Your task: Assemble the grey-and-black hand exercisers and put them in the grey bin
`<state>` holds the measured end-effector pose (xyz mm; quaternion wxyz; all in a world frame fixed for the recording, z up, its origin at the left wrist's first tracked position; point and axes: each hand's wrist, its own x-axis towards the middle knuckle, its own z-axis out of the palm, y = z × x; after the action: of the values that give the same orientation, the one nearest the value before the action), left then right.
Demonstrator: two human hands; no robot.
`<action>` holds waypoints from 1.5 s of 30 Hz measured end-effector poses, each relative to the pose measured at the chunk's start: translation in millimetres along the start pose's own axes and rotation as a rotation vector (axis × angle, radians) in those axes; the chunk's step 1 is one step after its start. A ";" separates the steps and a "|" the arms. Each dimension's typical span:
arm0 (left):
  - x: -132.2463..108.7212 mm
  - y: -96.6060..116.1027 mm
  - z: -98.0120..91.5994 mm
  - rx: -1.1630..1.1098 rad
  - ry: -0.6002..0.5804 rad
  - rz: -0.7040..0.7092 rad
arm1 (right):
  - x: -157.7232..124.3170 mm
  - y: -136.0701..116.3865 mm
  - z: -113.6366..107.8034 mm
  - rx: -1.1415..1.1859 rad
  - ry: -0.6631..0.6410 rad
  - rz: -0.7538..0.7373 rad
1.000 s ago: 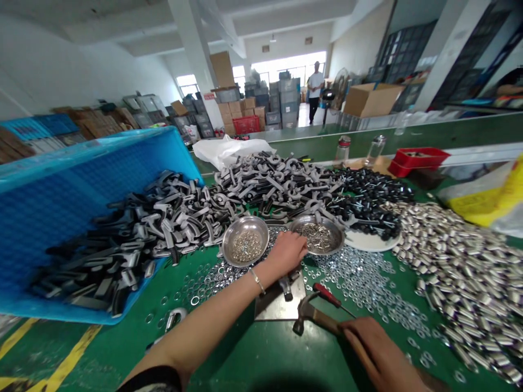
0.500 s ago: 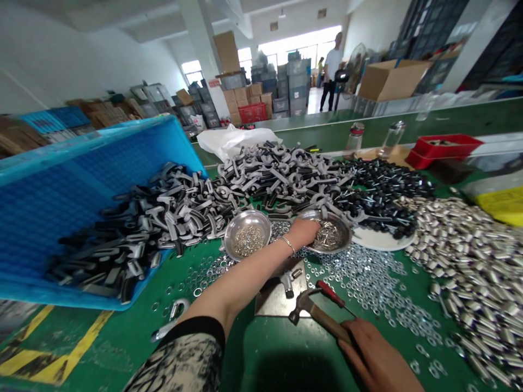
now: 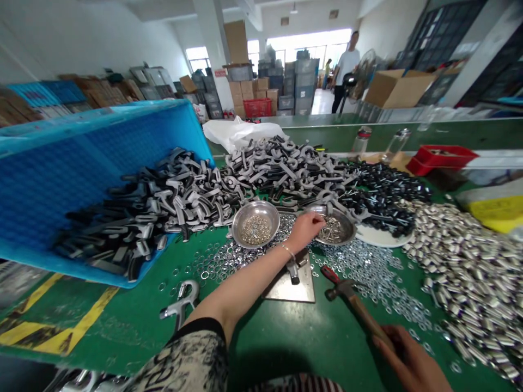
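My left hand (image 3: 305,231) hovers at the near-left rim of a metal bowl (image 3: 348,233) of small metal pins (image 3: 332,231). Its fingertips are pinched together; whatever they hold is too small to make out. At the lower right, my right hand (image 3: 408,356) is wrapped round the wooden handle of a claw hammer (image 3: 362,311). The hammer head lies over a red-handled screwdriver (image 3: 329,274), to the right of a flat steel plate (image 3: 289,286). On that plate, partly behind my left wrist, rests a grey-and-black handle part (image 3: 293,272).
A second bowl (image 3: 270,211) holds tiny metal pieces. Behind are piled grey-and-black handles (image 3: 281,169), spilling from a blue crate (image 3: 155,128). Loose washers (image 3: 368,272), metal cylinders (image 3: 474,261) and black-headed screws (image 3: 388,185) spread rightward. A single assembled handle (image 3: 186,302) lies left. One person (image 3: 346,62) stands far back.
My left hand has risen from among the pins to the bowl's rim, its fingers now pinched. My right hand has drawn the hammer rightward, off the steel plate's edge. The camera view has shifted slightly.
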<state>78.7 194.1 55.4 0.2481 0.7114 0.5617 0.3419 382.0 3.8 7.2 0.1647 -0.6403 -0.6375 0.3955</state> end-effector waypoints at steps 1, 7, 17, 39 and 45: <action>-19.5 -0.9 -4.0 -0.052 0.003 0.000 | 4.1 -6.1 3.3 0.059 -0.011 0.045; -119.9 -30.8 -24.8 -0.156 0.085 -0.194 | 22.5 -46.5 17.2 0.422 -0.428 0.225; -118.6 -38.2 -15.9 -0.020 0.073 -0.224 | 41.8 -69.1 7.0 0.274 -0.327 -0.036; -157.8 -26.2 -23.7 0.211 -0.120 -0.113 | 93.1 -109.3 23.5 -0.290 -0.093 -0.405; -87.4 -26.9 -77.8 0.308 0.043 -0.013 | 104.6 -127.5 63.6 -0.640 0.126 -1.006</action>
<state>-9.5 113.6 67.4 0.1262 0.7299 0.6172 0.2654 235.8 101.1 27.1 0.1682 -0.2999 -0.9388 0.0189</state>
